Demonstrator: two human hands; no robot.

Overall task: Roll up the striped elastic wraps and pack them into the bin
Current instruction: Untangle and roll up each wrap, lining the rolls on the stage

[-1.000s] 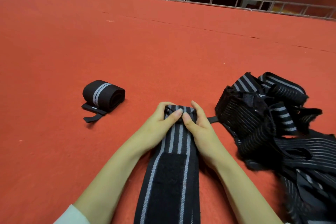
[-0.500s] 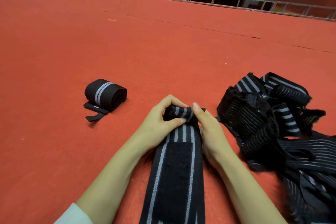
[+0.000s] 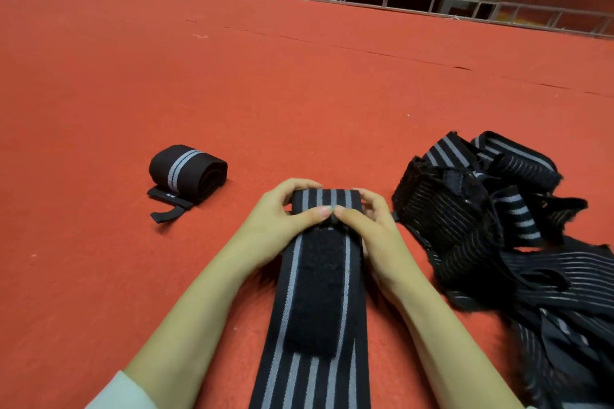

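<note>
Fatter now vs 0.5 s ago: rolled end. Item: striped wrap, flat on red carpet, long axis 12–6. Grip: L hand + R hand both clasp rolled end at 12, equally near; unrolled tail runs toward 6.

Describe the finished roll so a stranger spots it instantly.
On the red carpet, look left of the left hand. The rolled wrap lies alone there. Unlike the loose pile at right and the half-rolled wrap, it is a tight, finished cylinder.
</note>
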